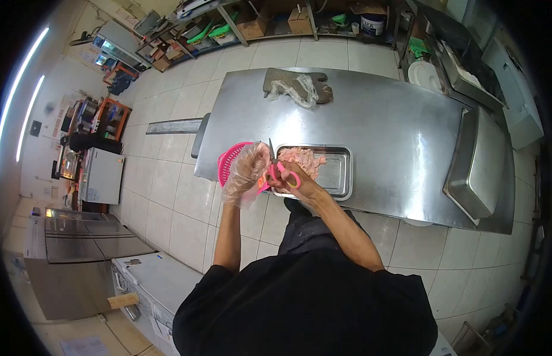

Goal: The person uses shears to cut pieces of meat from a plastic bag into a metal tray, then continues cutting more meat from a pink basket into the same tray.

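Observation:
A clear plastic glove covers my left hand [245, 175], which is raised over the pink basket [228, 160]. Its fingers are curled round a pale pink piece of raw meat [262, 155], partly hidden by the glove. My right hand [305, 188], bare, grips pink-handled scissors [273, 161]. Their blades point away from me, close beside the left hand's fingers. Under and beyond the scissors is a metal tray [345, 172], with cut pieces of raw meat [302, 159] heaped in its left part. Both hands hide some of the basket and tray.
The steel table [383, 130] carries a grey oven mitt [293, 83] with crumpled plastic [302, 92] at its far edge. A large upturned metal pan [475, 163] sits at the right end. Shelves [276, 38] with boxes and tubs line the back; a chest freezer [163, 285] stands behind left.

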`<action>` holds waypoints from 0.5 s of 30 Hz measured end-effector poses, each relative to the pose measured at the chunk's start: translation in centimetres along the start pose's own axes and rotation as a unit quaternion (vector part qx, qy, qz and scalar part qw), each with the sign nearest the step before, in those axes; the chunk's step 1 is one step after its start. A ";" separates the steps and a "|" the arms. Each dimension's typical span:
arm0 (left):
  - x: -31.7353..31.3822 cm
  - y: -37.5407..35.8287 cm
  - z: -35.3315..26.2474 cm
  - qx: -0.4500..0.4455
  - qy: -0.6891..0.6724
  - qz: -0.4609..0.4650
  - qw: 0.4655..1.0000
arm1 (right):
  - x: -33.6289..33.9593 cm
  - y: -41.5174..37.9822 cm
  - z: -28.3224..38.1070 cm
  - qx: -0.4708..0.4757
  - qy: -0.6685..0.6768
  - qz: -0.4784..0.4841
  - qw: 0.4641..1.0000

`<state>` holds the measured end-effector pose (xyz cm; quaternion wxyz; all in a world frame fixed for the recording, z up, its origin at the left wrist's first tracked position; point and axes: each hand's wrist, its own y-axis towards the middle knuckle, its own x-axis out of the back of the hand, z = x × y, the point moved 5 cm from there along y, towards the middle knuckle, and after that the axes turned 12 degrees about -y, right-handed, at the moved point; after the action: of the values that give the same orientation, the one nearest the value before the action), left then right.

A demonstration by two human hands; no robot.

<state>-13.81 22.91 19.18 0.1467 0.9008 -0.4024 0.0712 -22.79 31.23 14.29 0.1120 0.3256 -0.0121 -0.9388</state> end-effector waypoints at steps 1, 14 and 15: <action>-0.1 0.0 -0.1 -0.003 0.010 0.000 1.000 | -0.1 0.0 0.2 0.010 0.001 0.002 1.000; -0.3 1.2 -1.5 -0.015 0.037 0.036 0.999 | -0.7 -0.5 0.7 -0.005 0.038 -0.015 0.999; -0.3 1.3 -1.2 -0.016 0.039 0.040 0.998 | -0.7 -0.5 0.7 0.001 0.027 -0.017 0.999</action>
<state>-15.01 22.68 20.53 0.1733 0.8782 -0.4332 0.1055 -22.80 31.88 15.20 0.0964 0.3512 -0.0042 -0.9313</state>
